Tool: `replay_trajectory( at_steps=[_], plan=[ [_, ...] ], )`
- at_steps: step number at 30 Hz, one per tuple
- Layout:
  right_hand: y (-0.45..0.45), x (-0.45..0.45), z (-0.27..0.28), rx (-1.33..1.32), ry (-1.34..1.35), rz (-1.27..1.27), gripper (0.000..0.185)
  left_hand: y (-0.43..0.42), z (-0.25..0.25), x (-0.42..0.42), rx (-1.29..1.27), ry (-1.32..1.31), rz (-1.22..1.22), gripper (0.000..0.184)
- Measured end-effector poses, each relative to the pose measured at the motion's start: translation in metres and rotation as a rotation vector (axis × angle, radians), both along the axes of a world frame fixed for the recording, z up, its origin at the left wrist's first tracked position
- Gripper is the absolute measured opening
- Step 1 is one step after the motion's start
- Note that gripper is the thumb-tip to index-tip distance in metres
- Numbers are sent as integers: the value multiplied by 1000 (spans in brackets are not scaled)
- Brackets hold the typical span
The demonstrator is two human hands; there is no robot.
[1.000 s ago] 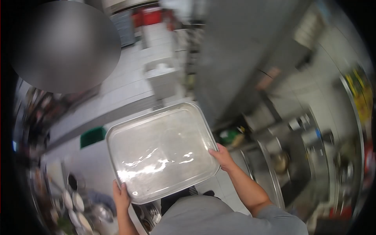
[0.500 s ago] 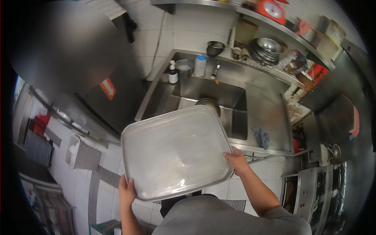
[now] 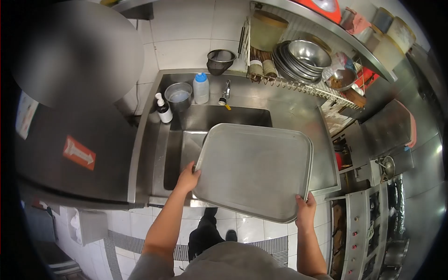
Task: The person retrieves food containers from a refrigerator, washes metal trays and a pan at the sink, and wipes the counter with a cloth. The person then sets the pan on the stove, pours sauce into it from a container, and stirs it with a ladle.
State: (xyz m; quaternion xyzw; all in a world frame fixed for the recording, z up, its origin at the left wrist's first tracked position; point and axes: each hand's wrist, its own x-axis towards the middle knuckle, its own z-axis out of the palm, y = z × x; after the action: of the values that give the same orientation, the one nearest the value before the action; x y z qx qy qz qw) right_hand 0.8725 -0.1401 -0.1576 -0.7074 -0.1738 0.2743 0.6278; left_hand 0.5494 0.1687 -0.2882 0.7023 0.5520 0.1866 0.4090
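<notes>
A large rectangular metal tray (image 3: 254, 170) with rounded corners is held flat over the front right part of a steel sink (image 3: 186, 142). My left hand (image 3: 188, 177) is closed on its left edge, thumb on the rim. At its lower right corner my right hand (image 3: 305, 210) grips the rim. The tray's surface looks bare. Much of the sink basin is hidden under it. Behind the basin stands a tap (image 3: 225, 93).
Left of the tap are a blue-capped bottle (image 3: 201, 89), a metal pot (image 3: 179, 97) and a pump bottle (image 3: 163, 109). A rack above holds metal bowls (image 3: 309, 55). A stove (image 3: 361, 233) is at right, a dark cabinet (image 3: 79, 149) and a bin (image 3: 88, 226) at left.
The view has swung round to face the sink squarely. The tray, still in both my hands, has moved right in view and now covers part of the basin.
</notes>
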Motion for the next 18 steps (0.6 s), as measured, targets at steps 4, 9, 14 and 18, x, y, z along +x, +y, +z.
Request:
replay_trajectory(
  at_steps=[4,9,14,18],
  plan=[
    [40,-2,6,-32,-162,-120,20,99,-10,102,88,-200,-3,64],
    [68,-4,10,-132,-320,-251,16,224,-56,238,-259,-565,159,62],
    [79,-9,11,-172,-227,-386,12,270,-57,296,-781,-1000,450,39],
    [87,-16,13,-152,-74,-393,13,253,-41,264,-998,-1387,196,29]
  ],
)
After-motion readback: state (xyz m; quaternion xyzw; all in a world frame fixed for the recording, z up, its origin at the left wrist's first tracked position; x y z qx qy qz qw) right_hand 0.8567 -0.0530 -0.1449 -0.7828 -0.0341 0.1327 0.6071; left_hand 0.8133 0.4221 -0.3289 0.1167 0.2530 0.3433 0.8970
